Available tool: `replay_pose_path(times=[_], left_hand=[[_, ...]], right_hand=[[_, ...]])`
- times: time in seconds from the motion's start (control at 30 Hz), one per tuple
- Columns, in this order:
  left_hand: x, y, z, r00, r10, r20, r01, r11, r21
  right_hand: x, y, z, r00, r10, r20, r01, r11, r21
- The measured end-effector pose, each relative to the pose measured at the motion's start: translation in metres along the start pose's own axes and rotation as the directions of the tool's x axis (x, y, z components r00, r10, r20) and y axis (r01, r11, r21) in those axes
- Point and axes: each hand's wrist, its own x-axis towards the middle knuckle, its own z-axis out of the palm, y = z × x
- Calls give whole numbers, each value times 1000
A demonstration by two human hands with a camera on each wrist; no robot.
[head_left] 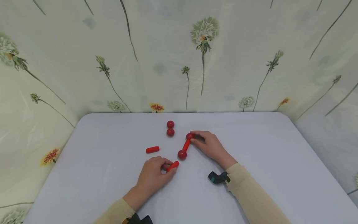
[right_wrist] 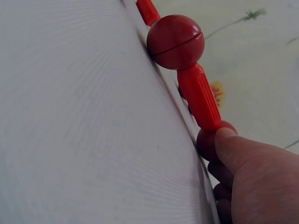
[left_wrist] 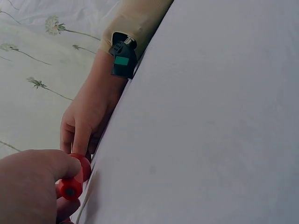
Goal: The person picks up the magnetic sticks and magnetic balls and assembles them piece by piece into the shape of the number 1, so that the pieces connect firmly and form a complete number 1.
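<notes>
1. Left hand: thumb and fingers pinching a short red stick; a dark spot on the stick's end shows in the left wrist view.
2. Held stick: its far end just beside the near ball of item 4; whether they touch cannot be told.
3. Right hand: thumb and fingers gripping the far ball from the right.
4. Joined piece, at the table's middle: far ball, joining stick and near ball in one slanting line, all red.
5. Loose stick, red: lying left of the joined piece, beyond the left hand.
6. Pair of red balls, upper and lower: one behind the other, seemingly touching, left of and farther than the joined piece.
7. Table, white: beneath all the pieces.
8. Curtain, flower-patterned: behind the table's far edge.
</notes>
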Motion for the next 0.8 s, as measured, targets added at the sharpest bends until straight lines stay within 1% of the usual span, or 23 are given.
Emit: replay_pose_path(times=[0.17,0.3,0.53,0.8], left_hand=[[2,1,4,1000,-2,-11,2,1000,26],[4,4,4,1000,-2,-25,3,1000,24],[8,6,9,1000,-30,-6,30,999,36],[10,8,12,999,-42,-13,43,999,27]], right_hand=[[1,0,1,1000,-4,-7,4,1000,-4],[1,-1,0,1000,4,-5,-4,1000,-3],[0,2,1,1000,-17,-18,17,1000,-11],[0,4,2,999,-37,-22,37,999,-13]])
